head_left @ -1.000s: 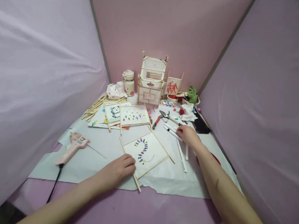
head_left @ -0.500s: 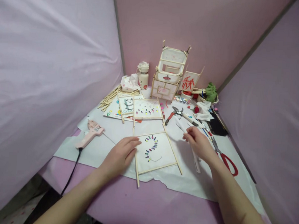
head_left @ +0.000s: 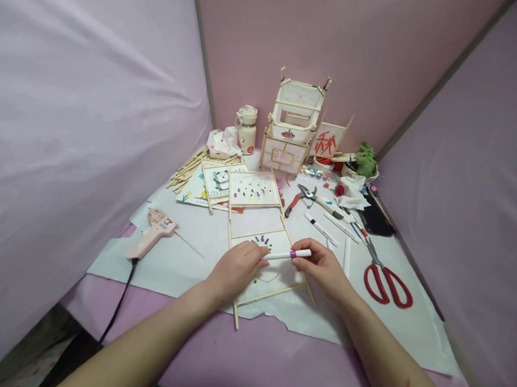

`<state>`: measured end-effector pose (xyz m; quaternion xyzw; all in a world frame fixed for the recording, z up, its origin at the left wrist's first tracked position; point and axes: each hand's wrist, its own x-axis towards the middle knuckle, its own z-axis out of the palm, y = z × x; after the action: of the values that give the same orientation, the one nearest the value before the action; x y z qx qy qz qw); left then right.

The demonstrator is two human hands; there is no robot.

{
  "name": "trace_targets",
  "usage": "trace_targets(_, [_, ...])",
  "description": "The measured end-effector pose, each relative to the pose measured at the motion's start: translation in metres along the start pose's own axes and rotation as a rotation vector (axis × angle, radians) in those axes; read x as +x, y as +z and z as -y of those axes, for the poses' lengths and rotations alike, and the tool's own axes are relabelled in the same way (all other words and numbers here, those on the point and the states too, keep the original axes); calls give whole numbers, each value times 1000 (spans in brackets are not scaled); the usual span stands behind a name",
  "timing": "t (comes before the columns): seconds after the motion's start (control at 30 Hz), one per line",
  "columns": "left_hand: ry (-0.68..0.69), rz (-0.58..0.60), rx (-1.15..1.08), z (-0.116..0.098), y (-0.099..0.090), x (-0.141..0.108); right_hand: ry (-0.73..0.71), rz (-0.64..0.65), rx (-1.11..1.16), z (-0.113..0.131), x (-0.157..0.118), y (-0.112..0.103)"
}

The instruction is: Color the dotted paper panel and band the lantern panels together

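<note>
Both hands hold a white marker pen with a purple band [head_left: 281, 255] level above a stick-framed paper panel [head_left: 269, 297]. My left hand [head_left: 239, 268] is closed around the pen's left part. At the other end, the fingers of my right hand [head_left: 321, 269] pinch the pen near its purple band. The panel lies on the white sheet, and its curved row of coloured dabs is partly hidden by my left hand and the pen. Other marker pens [head_left: 321, 229] lie just beyond my right hand.
A pink glue gun [head_left: 155, 234] lies at left, its cord running off the front edge. Red-handled scissors [head_left: 382, 277] are at right. Pruning shears [head_left: 306, 195], more framed panels [head_left: 255, 188], a stick-built lantern [head_left: 289, 128] and a bottle [head_left: 246, 131] stand or lie farther back.
My right hand has moved left, now with the purple-banded pen in it. My left hand has shifted right from the panel's left side and closed on the pen.
</note>
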<state>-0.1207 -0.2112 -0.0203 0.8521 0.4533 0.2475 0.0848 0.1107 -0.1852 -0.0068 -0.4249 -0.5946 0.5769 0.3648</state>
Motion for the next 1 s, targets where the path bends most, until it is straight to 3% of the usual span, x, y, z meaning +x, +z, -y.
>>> trace_targets(0.1, [-24,45,-14,-10,3,0,24,-71,14,-4,-2,7])
trace_targets(0.3, [-163,311,9,-30,-9,6,-49,-113,158,-9,-5,18])
trace_targets(0.37, [-210,342,-98,-30,-17,4,-96,-174,252,-5,-2,3])
trace_targets(0.5, [-349,301,-410,-23,-27,-4,-338,-487,395,7,5,-48])
trace_targets(0.6, [-380,208,-663,-22,-25,-4,-262,-515,218,9,6,-67])
trace_targets(0.7, [-428,179,-1049,-24,-18,1,-140,-415,-94,2,4,-57])
trace_targets(0.83, [-633,127,-1579,-25,-10,3,-91,-270,-323,-4,1,-32])
trace_targets(0.9, [-726,65,-1779,-26,-8,4,-142,-279,-393,-3,-2,-17])
trace_targets(1.0, [-796,52,-2016,-26,-7,7,-330,-278,-583,2,-5,9])
